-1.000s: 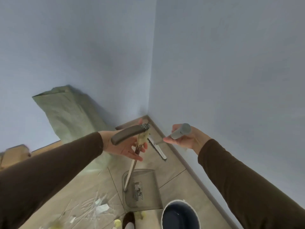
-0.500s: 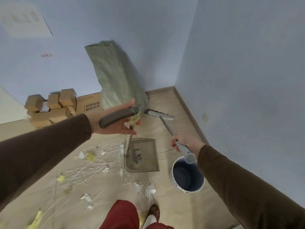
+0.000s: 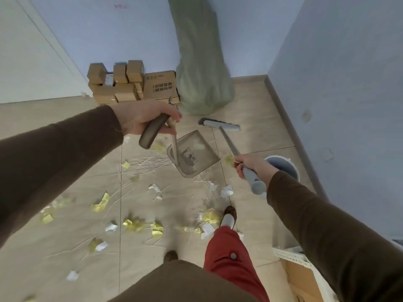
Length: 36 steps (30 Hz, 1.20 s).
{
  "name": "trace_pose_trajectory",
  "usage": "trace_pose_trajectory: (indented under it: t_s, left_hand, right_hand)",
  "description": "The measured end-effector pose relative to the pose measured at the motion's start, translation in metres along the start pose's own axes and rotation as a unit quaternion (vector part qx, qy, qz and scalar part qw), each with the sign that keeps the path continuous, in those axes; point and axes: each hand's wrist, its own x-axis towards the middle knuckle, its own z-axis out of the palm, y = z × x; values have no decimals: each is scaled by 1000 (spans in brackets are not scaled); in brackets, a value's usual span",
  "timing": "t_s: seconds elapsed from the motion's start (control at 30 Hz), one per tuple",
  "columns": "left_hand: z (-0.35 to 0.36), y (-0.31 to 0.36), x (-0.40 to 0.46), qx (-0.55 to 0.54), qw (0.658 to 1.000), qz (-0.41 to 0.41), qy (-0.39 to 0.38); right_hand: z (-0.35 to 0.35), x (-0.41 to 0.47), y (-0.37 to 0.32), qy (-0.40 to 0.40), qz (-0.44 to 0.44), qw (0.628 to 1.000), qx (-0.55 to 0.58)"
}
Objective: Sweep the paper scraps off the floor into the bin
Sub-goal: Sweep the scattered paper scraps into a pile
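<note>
In the right hand (image 3: 253, 165), broom (image 3: 226, 136) angles head-first toward the corner.

The dustpan (image 3: 193, 156) sits on the floor (image 3: 257, 110) near the room's corner, the broom head (image 3: 219, 125) just behind it. The bin (image 3: 283, 165) stands right of the dustpan, by the right wall. A sack (image 3: 200, 68) leans against the back wall, cardboard boxes (image 3: 130, 83) stacked to its left. Paper scraps (image 3: 133, 222) lie scattered across the floor, left of and before the dustpan.
</note>
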Motion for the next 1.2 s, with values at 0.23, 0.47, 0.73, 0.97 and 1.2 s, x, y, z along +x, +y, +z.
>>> trace_pose_trajectory:
  t_s: [0.23, 0.47, 0.73, 0.97, 1.2]
  left_hand:
    - [-13, -70, -77, 96, 994, 14, 44]
    - [-24, -135, -147, 32, 994, 14, 103]
    - [-7, -227, -257, -59, 984, -31, 163]
    - [0, -304, -328, -77, 977, -91, 178]
    - [-16, -385, -376, -105, 966, -133, 195]
  right_hand:
    - [53, -53, 94, 38, -59, 994, -89]
    - [73, -70, 153, 17, -83, 990, -117]
    - [66, -96, 231, -34, -65, 989, -126]
    - [72, -117, 275, -57, -42, 987, -145]
    - [111, -137, 300, -55, -54, 983, -164]
